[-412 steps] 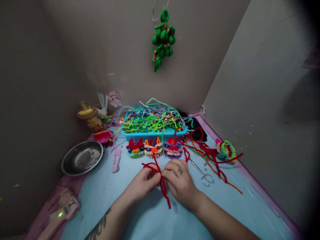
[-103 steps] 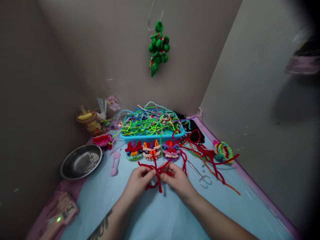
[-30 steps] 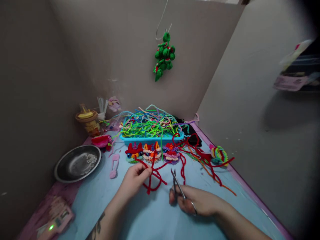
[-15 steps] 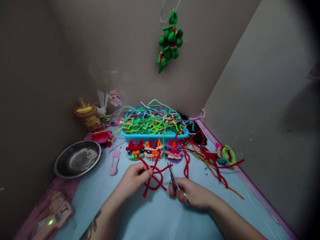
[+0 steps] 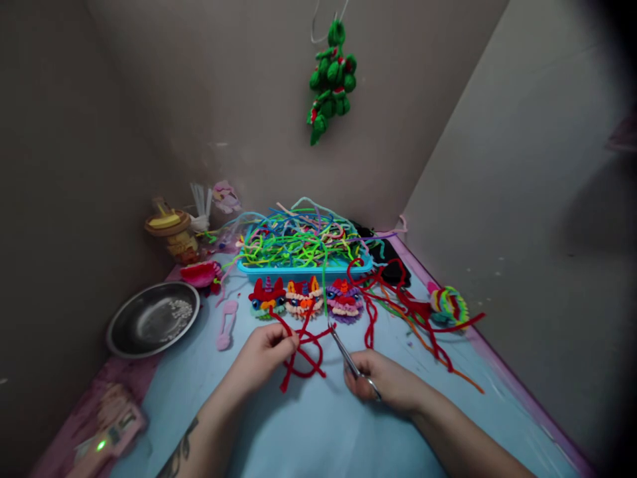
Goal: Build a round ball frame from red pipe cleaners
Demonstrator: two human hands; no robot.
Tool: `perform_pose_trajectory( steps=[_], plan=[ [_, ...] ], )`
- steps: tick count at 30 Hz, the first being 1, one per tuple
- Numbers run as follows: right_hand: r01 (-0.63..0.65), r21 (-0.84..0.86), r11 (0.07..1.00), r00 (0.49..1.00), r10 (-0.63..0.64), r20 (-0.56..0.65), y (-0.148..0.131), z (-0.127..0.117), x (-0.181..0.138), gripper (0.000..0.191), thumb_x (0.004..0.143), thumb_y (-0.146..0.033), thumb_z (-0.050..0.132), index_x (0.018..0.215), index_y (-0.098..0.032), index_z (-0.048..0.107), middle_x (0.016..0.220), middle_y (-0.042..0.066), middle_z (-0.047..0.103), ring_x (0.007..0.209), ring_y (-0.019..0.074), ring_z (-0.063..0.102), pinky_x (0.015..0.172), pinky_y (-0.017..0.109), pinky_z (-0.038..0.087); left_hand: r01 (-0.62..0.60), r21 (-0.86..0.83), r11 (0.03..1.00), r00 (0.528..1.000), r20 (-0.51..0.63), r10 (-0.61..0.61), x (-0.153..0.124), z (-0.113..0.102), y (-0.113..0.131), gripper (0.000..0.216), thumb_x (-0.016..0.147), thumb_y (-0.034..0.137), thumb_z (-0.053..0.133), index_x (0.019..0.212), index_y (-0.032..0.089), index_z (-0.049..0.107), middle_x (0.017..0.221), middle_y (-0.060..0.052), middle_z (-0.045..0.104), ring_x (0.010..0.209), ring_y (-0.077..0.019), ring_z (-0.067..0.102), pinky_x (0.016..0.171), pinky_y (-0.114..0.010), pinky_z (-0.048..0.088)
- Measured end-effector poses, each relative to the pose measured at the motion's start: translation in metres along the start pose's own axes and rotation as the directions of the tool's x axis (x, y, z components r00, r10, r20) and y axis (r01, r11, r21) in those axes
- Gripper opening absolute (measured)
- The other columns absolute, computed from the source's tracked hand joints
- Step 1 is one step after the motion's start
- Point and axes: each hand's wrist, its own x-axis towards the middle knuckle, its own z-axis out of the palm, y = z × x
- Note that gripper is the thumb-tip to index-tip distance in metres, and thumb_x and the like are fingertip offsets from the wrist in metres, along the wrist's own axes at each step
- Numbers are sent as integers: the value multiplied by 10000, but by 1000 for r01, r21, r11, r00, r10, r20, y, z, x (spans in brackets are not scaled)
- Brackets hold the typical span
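Between thumb and fingers, my left hand (image 5: 271, 352) pinches a strand of fuzzy red yarn (image 5: 318, 362). The yarn's loops and loose ends spread over the blue table cover, to the right of that hand. My right hand (image 5: 383, 382) grips metal scissors (image 5: 347, 355), its fingers around the handles. Their tips point away from me and meet a red yarn end, with the blades looking nearly closed. Just beyond the hands sit three crocheted animal heads in a row: a red one (image 5: 267, 299), a cream and orange one (image 5: 304, 302) and a purple one (image 5: 344, 305).
Behind the heads stands a blue tray (image 5: 306, 271) heaped with colourful yarn ends. A metal bowl (image 5: 144, 325) with white beads lies left, near a pink clip-like piece (image 5: 226, 325). Loose red strands (image 5: 408, 299) and a striped crochet piece (image 5: 449, 305) lie right. Green crocheted ornaments (image 5: 333, 83) hang above.
The scissor blades have come closer together at the red yarn end. My right hand's fingers have tightened. My left hand keeps its pinch, and the whole view has shifted slightly.
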Motion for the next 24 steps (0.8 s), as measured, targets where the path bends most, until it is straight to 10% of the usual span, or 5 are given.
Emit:
perform_pose_trajectory(
  steps=[6,11,17,24],
  plan=[
    [81,206,975,980,-40,-197,9,-9,-2,378,624,-474,653,516,-183,437,405,-81,352,358,33,207,370,204,109,-10,3,1000,1000,-18,10,0,-3,-1,299,735,382,553,556,172,439,537,55,362,537,-94,313,517,-223,263],
    [237,243,941,961,-190,-202,9,-11,0,617,615,-671,662,892,-124,593,561,-46,444,454,59,302,431,209,180,9,6,1000,998,59,-9,1,0,-2,308,705,415,596,570,154,503,535,41,406,534,-100,342,512,-231,272],
    [220,171,960,899,-131,-418,-12,2,10,512,603,-525,740,923,-151,596,640,-28,501,553,104,421,528,233,326,20,10,1000,996,92,-21,2,8,0,382,676,502,632,580,147,532,530,31,427,534,-108,355,519,-240,278],
    [193,13,981,904,-172,-391,-28,8,15,268,661,-394,673,637,-156,550,603,-23,507,599,121,446,597,242,357,14,-109,994,993,114,-1,0,6,3,385,681,506,646,582,149,543,539,43,426,522,-95,341,516,-231,247]
  ],
)
